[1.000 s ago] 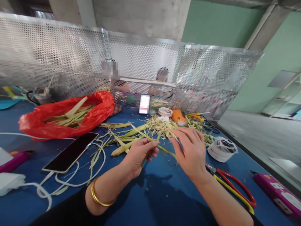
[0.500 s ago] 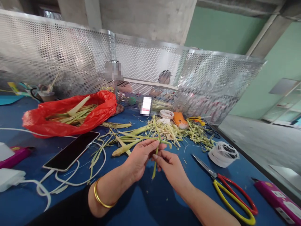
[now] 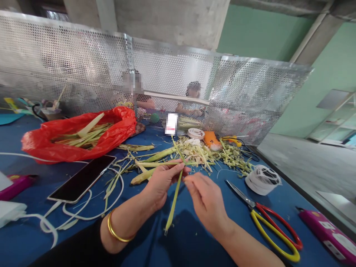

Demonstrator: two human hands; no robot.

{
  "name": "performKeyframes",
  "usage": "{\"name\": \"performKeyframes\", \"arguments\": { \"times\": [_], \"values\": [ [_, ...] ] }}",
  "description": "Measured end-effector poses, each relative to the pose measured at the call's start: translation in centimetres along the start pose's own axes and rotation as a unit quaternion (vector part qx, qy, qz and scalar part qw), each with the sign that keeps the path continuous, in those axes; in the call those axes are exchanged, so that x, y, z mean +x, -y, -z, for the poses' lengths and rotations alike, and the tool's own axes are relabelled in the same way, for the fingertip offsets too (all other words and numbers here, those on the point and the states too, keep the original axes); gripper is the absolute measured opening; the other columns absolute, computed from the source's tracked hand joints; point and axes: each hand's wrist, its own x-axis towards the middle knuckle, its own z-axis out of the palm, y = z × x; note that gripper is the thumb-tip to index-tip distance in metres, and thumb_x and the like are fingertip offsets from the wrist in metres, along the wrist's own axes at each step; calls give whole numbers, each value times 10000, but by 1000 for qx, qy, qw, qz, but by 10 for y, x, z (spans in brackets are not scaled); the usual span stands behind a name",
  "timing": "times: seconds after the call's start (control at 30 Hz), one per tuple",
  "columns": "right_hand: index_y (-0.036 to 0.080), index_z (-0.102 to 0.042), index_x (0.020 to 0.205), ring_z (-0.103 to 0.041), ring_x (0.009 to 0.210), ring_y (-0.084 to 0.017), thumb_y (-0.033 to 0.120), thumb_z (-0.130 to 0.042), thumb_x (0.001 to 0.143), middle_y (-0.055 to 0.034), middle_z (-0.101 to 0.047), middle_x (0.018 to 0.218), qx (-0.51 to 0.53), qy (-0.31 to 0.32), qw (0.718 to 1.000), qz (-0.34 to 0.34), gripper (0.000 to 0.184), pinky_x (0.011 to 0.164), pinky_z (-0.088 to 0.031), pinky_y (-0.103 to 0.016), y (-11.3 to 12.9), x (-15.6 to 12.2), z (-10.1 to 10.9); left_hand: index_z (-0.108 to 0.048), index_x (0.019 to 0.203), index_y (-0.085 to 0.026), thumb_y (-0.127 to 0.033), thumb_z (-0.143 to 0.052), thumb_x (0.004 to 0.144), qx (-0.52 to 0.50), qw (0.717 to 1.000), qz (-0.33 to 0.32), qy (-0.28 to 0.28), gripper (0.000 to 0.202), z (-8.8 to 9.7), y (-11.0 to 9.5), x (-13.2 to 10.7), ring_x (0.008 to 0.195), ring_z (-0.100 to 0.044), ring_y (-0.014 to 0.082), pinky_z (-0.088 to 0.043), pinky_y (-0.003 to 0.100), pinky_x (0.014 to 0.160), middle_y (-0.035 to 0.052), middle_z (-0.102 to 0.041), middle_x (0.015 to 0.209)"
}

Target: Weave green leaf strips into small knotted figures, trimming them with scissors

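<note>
My left hand [image 3: 161, 182], a gold bangle on its wrist, pinches a long green leaf strip [image 3: 173, 202] near its upper part; the strip hangs down over the blue table [image 3: 178, 244]. My right hand [image 3: 205, 200] is beside it with the fingertips closed on the same strip close to the left thumb. Just beyond the hands lies a pile of green and pale leaf strips and trimmings [image 3: 191, 154].
A red plastic bag [image 3: 78, 135] holds more leaves at the left. A phone [image 3: 83, 178] on a white cable lies near it. Red-and-yellow scissors [image 3: 272, 226], a white spool [image 3: 263, 179] and a pink case [image 3: 328, 233] sit right. Two people are behind the perforated metal screen [image 3: 172, 74].
My right hand came back from the leaf pile to the left hand and took the strip. The strip now hangs lower and longer below the left hand.
</note>
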Motion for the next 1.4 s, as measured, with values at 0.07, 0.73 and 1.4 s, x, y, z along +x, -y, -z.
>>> {"name": "performKeyframes", "arguments": {
  "times": [0.07,0.73,1.4],
  "values": [
    [206,-599,970,-586,781,-185,204,-451,937,-61,-627,860,-25,-69,997,-25,151,717,-448,-297,-9,5,5,-672,879,-121,-201,-765,701,15,999,9,33,216,2,-2,0,651,-639,111,-491,214,696,46,-721,707],
    [206,-533,807,-573,724,-170,147,-570,856,0,-634,757,-129,25,990,41,85,794,-374,-327,-25,17,15,-563,756,-176,-258,-717,668,174,981,-10,85,195,1,-3,-4,485,-526,95,-405,213,482,-46,-559,534],
    [190,-594,811,-552,721,-194,167,-479,926,-48,-626,786,-253,48,963,83,164,686,-330,-318,-22,18,22,-623,797,-162,-328,-680,724,221,972,-11,74,190,-1,-5,-4,583,-669,155,-501,244,543,66,-726,794]
  ]
}}
